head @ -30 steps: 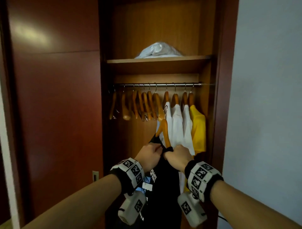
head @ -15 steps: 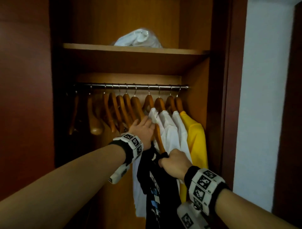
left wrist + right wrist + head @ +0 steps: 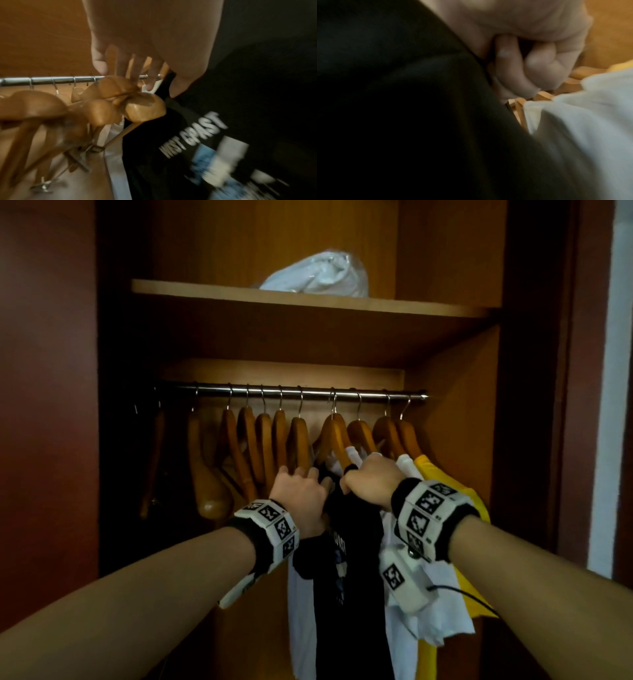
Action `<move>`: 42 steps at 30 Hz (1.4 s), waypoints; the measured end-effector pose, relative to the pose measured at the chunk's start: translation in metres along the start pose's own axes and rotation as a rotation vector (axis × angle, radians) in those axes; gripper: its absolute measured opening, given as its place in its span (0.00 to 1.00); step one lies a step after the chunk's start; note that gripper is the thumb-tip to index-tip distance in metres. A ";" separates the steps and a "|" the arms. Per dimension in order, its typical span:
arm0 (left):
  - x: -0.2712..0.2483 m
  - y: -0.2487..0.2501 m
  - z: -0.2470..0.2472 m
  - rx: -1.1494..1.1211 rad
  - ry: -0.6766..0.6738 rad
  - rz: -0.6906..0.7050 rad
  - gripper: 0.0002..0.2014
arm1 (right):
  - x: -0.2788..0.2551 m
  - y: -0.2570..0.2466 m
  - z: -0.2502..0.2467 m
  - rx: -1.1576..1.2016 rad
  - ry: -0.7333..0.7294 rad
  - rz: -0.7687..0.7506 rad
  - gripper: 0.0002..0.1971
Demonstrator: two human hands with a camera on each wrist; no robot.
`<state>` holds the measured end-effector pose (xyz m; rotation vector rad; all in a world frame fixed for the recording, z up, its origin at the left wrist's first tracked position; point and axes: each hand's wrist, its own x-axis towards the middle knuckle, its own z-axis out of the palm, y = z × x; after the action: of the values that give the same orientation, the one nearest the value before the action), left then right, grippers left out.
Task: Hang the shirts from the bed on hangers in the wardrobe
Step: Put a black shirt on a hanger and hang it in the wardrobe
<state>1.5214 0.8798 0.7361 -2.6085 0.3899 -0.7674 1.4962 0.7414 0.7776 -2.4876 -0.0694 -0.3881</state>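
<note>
While right hand (image 3: 371, 484) grips, black shirt (image 3: 349, 546) hangs lengthwise downward

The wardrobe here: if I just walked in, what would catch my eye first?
Two hands at the rail: the right hand grips a black shirt on its wooden hanger, and the left hand pushes the bare hangers aside. Right of them hangs a bright yellow shirt, and a white bundle sits on the shelf above.
</note>
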 end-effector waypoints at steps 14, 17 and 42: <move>0.019 -0.001 0.016 -0.350 -0.094 -0.303 0.28 | 0.095 -0.027 0.020 0.024 -0.043 -0.041 0.09; 0.020 0.000 0.021 -0.453 -0.054 -0.341 0.25 | 0.101 -0.016 0.032 -0.009 -0.058 -0.075 0.09; -0.117 0.017 -0.041 -0.595 0.237 -0.165 0.32 | -0.042 -0.028 0.030 0.399 0.069 -0.148 0.21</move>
<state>1.4009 0.8955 0.7065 -3.1364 0.5433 -1.1722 1.4596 0.7830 0.7585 -2.0797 -0.2771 -0.4715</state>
